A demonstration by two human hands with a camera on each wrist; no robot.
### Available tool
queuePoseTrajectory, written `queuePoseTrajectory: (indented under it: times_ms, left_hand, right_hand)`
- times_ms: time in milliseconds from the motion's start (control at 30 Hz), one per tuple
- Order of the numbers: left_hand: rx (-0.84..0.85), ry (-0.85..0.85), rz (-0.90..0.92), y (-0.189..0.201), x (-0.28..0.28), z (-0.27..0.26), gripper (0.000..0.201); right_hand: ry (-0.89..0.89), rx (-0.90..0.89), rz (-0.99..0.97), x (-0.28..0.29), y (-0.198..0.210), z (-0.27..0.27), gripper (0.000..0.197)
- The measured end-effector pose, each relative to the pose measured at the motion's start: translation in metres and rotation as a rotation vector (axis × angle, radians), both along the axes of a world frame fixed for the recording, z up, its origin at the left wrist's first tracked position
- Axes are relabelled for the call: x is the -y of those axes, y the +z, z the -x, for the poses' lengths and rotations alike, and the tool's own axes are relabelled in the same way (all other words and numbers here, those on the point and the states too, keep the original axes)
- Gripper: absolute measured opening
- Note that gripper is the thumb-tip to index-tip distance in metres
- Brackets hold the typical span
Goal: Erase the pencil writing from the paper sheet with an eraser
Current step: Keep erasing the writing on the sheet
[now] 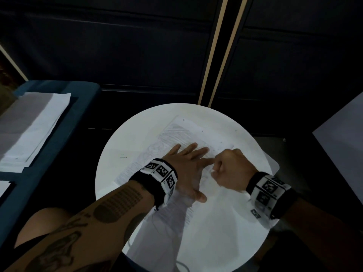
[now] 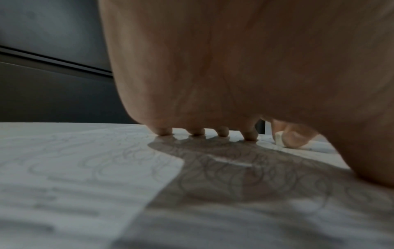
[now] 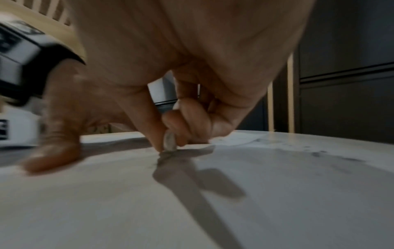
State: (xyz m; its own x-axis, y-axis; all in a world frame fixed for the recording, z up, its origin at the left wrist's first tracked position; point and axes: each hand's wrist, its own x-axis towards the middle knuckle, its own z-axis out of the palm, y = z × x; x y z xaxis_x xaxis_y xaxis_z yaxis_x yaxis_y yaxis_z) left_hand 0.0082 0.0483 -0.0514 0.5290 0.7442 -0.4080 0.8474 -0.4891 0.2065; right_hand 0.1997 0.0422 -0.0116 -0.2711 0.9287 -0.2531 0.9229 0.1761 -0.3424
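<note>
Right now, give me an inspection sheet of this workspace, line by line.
Surface: round white table, a few small dark specks on it.
Job's things: paper sheet lies flat on the table, pencil scribbles showing at its far end and under the left hand; eraser is pressed on the sheet.
Clutter: stack of papers on the blue surface at left.
Grips: left hand lies flat with fingers spread, pressing the sheet down; right hand pinches the eraser.
Cables: a thin cord at the table's near edge.
Surroundings: dark panelled wall with two pale strips; wrist bands with printed markers on both arms.
</note>
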Motion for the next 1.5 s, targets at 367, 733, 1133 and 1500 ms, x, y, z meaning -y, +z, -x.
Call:
queuePoseTrajectory:
  times_ms: [367,733,1133,1500]
  left_hand:
    - [0.024,0.016,-0.001,-0.003,0.001,0.003,0.124]
    - [0.036,0.019,-0.007,0.0,0.003,0.005,0.121]
    - [0.017,0.017,-0.001,0.0,0.001,0.0,0.124]
    - [0.008,0.019,0.0,0.003,0.002,-0.002,0.123]
  right_hand:
    - [0.11,-0.001,0.036,0.009,-0.001,0.014,0.017]
    - [0.186,0.003,0.121,0.022,-0.002,0.02,0.015]
    - [0.048,0.015,0.015,0.004,0.002,0.007,0.024]
    - [-0.064,0.05,-0.007,-0.014,0.0,-0.003,0.014]
